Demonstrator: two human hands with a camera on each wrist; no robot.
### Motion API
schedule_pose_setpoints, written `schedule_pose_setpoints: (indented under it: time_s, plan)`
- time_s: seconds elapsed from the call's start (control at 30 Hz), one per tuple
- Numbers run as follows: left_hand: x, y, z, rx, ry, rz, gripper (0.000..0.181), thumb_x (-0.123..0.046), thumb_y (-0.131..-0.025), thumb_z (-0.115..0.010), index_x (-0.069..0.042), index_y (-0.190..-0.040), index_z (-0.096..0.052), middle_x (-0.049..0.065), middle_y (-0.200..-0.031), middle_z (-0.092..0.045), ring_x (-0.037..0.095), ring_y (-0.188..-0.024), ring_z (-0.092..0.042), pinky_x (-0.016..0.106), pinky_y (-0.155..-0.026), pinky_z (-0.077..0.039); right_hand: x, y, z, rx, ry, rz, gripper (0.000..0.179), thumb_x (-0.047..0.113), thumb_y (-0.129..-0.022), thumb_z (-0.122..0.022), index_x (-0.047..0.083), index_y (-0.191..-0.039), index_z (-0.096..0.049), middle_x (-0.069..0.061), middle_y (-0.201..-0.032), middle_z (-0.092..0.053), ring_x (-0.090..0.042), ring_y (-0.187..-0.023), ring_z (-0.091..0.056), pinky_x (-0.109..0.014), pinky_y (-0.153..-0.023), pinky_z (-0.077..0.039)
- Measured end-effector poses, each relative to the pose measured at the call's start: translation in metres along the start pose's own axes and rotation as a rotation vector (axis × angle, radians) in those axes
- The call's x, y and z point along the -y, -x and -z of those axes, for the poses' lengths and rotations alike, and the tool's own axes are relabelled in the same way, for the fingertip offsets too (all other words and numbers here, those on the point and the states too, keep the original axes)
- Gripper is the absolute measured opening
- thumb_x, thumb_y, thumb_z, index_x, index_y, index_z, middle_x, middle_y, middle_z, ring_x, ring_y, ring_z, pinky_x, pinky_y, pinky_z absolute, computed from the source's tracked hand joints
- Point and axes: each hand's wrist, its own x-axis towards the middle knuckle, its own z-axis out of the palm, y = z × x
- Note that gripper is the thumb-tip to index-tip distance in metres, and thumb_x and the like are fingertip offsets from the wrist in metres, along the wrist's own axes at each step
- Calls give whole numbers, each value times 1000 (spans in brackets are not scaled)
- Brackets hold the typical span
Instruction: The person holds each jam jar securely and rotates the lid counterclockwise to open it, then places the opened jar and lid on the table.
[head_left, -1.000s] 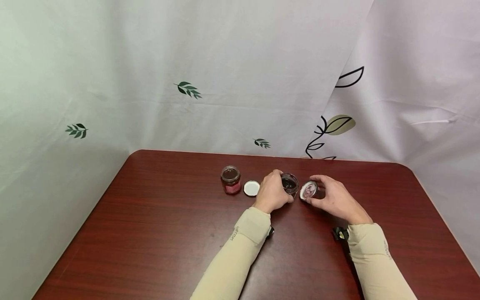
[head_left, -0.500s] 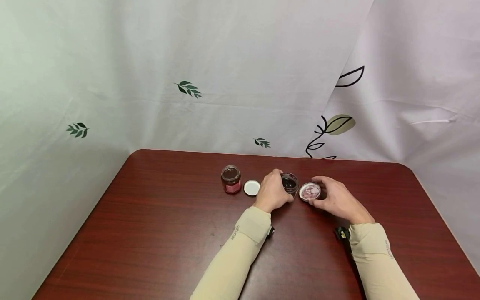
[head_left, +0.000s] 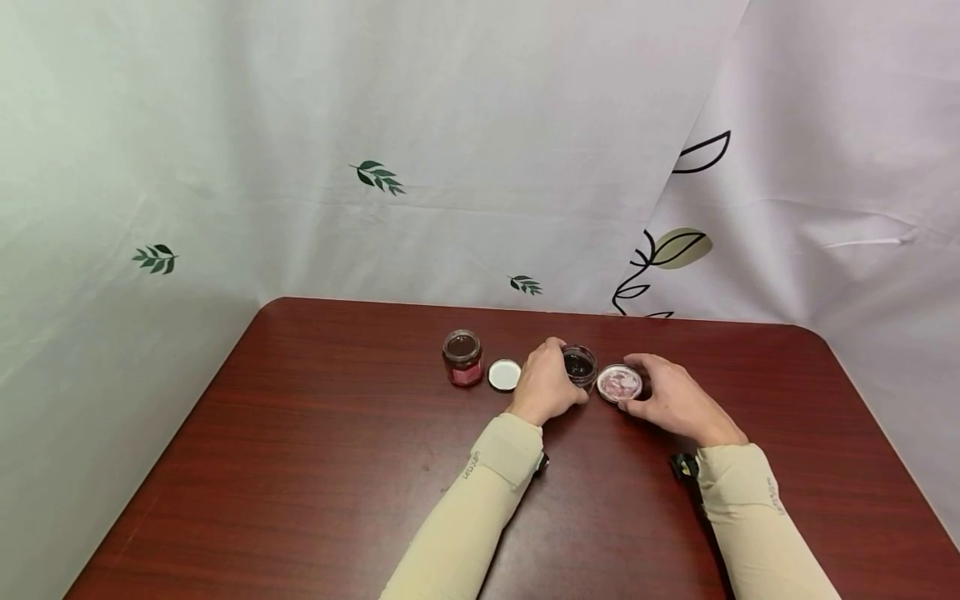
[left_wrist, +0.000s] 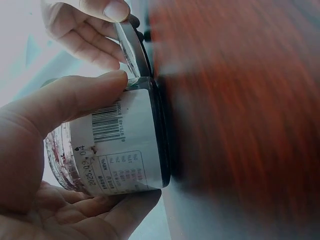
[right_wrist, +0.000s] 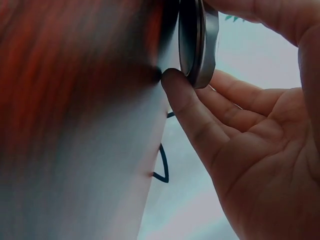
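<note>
My left hand (head_left: 545,383) grips an uncapped glass jar (head_left: 580,367) with dark contents, its thumb and fingers wrapped round the sides. In the left wrist view the jar's white label (left_wrist: 117,150) shows a barcode, and dark red smears mark the rim. Just right of the jar, my right hand (head_left: 671,400) pinches a round lid (head_left: 620,384) by its edge between thumb and fingers. The lid's smeared pinkish-white inside faces up. In the right wrist view the lid (right_wrist: 205,50) appears edge-on, low over the table, with a fingertip under its rim.
A second uncapped jar (head_left: 462,358) with a pink label stands left of my left hand. Between them a clean white lid (head_left: 504,376) lies inside up on the dark red table (head_left: 337,467). A pale curtain (head_left: 465,242) hangs behind the table's far edge.
The lid in my right hand has tipped from a steep tilt to nearly flat, inside up, and lowered slightly. My left hand and its jar have stayed in place.
</note>
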Motion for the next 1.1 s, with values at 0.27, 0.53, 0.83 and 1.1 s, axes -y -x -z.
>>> schedule_pose_setpoints:
  time_s: [0.27,0.53,0.83,1.1]
  plan:
    - [0,0,0,-2,5,-3,77,-21,-65,-95,-6,-129,-56,9,-116,-66,25,-106,-65,33,-92,-51,-2,-1,-3,-5,74,20,62,11,-77,-78,-8,-131,-53,-20,-120,-63,-28,-99,-63,-48,-88,-49]
    - [1,0,-1,1,1,0,77,-21,-65,-95,-6,-130,-56,9,-117,-65,25,-106,-65,33,-93,-51,-3,-2,-4,-5,91,38,61,12,-78,-77,-8,-130,-52,-22,-120,-62,-33,-104,-61,-51,-92,-47]
    - [0,1,-1,-1,-1,-7,77,-20,-65,-94,-5,-130,-55,10,-116,-65,26,-107,-64,33,-94,-50,1,-1,-6,-17,119,96,60,7,-75,-76,-10,-127,-51,-25,-116,-62,-37,-107,-59,-53,-94,-46]
    - [-2,2,0,3,-10,-17,77,-20,-65,-95,-4,-129,-55,10,-115,-64,26,-108,-64,34,-95,-50,2,1,-5,-20,131,103,61,8,-74,-77,-9,-126,-51,-26,-115,-62,-38,-107,-59,-54,-95,-45]
